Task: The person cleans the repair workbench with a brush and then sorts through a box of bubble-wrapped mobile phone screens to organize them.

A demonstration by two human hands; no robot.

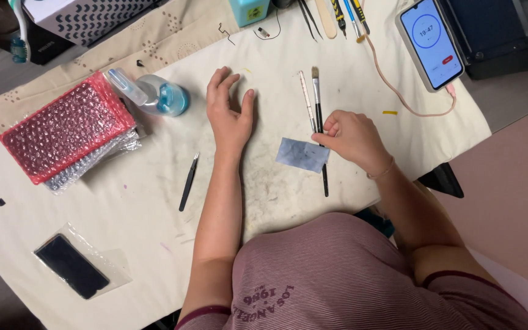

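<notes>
My left hand (229, 113) lies flat on the cream work mat (154, 201), palm down, fingers together, holding nothing. My right hand (351, 137) pinches the edge of a small blue-grey cloth (300, 154) that rests on the mat. Under and beside that hand lie a black-handled paintbrush (319, 116) and a thin pale stick (305, 98), both pointing away from me. Black tweezers (188, 182) lie just left of my left forearm.
A red bubble-wrap pouch (65, 128) and a clear spray bottle with blue liquid (154, 95) lie at the left. A dark phone in a clear sleeve (71, 266) lies near the front left. A phone showing a timer (430, 41) with a pink cable sits far right; several tools (337, 15) lie along the far edge.
</notes>
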